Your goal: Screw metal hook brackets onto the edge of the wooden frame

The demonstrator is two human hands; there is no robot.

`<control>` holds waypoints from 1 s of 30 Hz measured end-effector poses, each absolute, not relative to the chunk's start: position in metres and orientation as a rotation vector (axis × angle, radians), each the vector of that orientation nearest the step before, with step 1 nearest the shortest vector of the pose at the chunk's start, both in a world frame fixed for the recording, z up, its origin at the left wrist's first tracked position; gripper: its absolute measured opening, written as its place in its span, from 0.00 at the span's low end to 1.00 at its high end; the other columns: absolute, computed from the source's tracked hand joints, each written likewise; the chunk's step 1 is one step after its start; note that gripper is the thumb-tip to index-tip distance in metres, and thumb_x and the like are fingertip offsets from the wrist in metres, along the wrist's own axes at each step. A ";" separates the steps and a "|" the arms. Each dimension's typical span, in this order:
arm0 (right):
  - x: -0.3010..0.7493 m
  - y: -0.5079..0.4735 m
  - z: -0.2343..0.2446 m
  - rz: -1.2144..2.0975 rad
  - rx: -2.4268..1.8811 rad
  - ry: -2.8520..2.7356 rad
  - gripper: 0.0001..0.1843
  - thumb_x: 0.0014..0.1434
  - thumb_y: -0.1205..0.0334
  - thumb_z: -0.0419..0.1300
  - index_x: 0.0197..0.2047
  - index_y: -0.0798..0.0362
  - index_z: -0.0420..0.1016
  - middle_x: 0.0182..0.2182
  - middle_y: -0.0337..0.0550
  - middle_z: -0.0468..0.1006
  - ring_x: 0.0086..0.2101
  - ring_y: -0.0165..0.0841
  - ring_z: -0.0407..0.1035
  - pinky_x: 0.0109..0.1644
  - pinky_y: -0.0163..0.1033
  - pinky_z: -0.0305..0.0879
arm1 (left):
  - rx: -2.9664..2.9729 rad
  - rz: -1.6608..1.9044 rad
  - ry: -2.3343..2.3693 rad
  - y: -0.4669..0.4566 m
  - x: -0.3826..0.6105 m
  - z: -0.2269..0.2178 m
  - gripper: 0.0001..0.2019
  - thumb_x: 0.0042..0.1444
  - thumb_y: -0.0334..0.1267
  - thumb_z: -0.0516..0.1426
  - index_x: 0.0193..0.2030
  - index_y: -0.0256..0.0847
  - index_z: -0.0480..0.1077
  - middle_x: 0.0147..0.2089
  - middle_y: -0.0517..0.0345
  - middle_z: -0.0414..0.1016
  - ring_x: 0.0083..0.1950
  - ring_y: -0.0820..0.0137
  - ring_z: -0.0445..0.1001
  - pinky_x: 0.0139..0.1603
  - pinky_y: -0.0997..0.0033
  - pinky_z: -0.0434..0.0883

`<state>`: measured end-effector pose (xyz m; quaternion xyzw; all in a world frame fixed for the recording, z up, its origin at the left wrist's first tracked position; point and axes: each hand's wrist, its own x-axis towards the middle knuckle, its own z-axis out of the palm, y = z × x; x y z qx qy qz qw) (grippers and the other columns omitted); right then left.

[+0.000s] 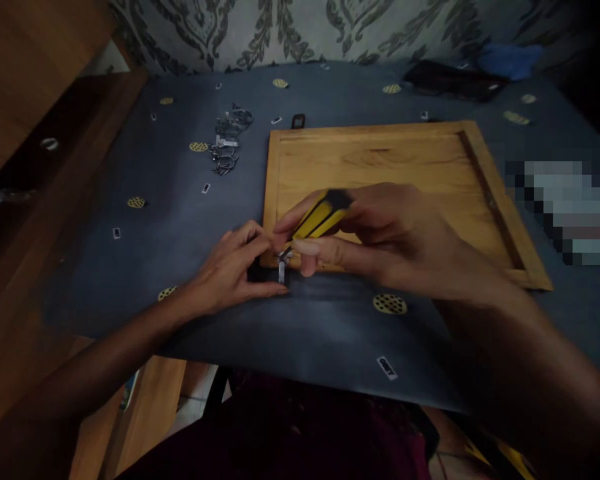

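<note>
My right hand (pixel 380 243) is closed round a yellow-and-black screwdriver (pixel 321 217), whose tip points down at a small metal bracket (pixel 283 265) at the near left corner of a wooden board (pixel 395 167). My left hand (pixel 233 270) pinches that bracket against the board's corner, fingers curled. The board lies flat on a dark blue patterned cloth (pixel 180 220).
A heap of several metal brackets (pixel 227 140) lies on the cloth behind and left of the board. A dark flat object (pixel 453 79) and something blue (pixel 510 60) sit at the back right. A wooden cabinet (pixel 25 133) stands on the left. A pixelated patch (pixel 567 207) is on the right.
</note>
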<state>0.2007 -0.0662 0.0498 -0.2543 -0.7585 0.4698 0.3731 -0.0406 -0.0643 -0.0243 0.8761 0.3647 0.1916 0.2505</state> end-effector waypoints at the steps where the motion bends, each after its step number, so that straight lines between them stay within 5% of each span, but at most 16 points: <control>1: 0.199 -0.070 0.051 1.191 -0.655 -1.809 0.03 0.69 0.59 0.69 0.43 0.48 0.84 0.34 0.35 0.84 0.30 0.30 0.80 0.34 0.36 0.78 | 2.385 0.517 0.998 -0.065 -0.041 -0.023 0.26 0.61 0.57 0.69 0.59 0.46 0.75 0.52 0.53 0.75 0.53 0.57 0.75 0.53 0.55 0.73; 5: 0.196 -0.081 0.054 1.051 -0.691 -1.445 0.04 0.67 0.64 0.70 0.43 0.44 0.86 0.39 0.36 0.85 0.28 0.29 0.79 0.30 0.37 0.78 | 2.377 0.501 0.995 -0.065 -0.040 -0.019 0.23 0.61 0.53 0.70 0.56 0.45 0.76 0.51 0.54 0.73 0.51 0.59 0.73 0.51 0.58 0.71; 7: 0.196 -0.083 0.053 1.011 -0.769 -1.476 0.01 0.66 0.59 0.72 0.41 0.44 0.85 0.40 0.36 0.85 0.27 0.29 0.79 0.30 0.38 0.78 | 2.369 0.500 0.993 -0.065 -0.040 -0.018 0.22 0.61 0.52 0.70 0.56 0.45 0.76 0.50 0.54 0.72 0.51 0.60 0.73 0.50 0.59 0.70; 12: 0.198 -0.084 0.043 1.054 -0.906 -1.621 0.14 0.66 0.47 0.72 0.44 0.49 0.83 0.37 0.38 0.85 0.28 0.30 0.78 0.34 0.38 0.79 | 2.354 0.508 0.988 -0.066 -0.040 -0.017 0.21 0.62 0.54 0.69 0.55 0.45 0.75 0.51 0.54 0.72 0.51 0.60 0.72 0.50 0.60 0.70; 20: 0.200 -0.085 0.037 1.147 -0.903 -1.618 0.11 0.66 0.50 0.71 0.44 0.49 0.83 0.39 0.40 0.85 0.36 0.33 0.80 0.37 0.37 0.78 | 2.365 0.537 0.959 -0.066 -0.041 -0.018 0.21 0.62 0.53 0.69 0.55 0.44 0.75 0.50 0.54 0.71 0.52 0.60 0.74 0.51 0.58 0.71; 30: 0.195 -0.084 0.031 1.179 -0.857 -1.624 0.10 0.67 0.52 0.71 0.44 0.49 0.83 0.38 0.39 0.84 0.31 0.30 0.78 0.35 0.36 0.77 | 2.359 0.526 0.969 -0.067 -0.041 -0.019 0.21 0.63 0.55 0.68 0.54 0.43 0.74 0.51 0.52 0.73 0.54 0.59 0.74 0.56 0.56 0.73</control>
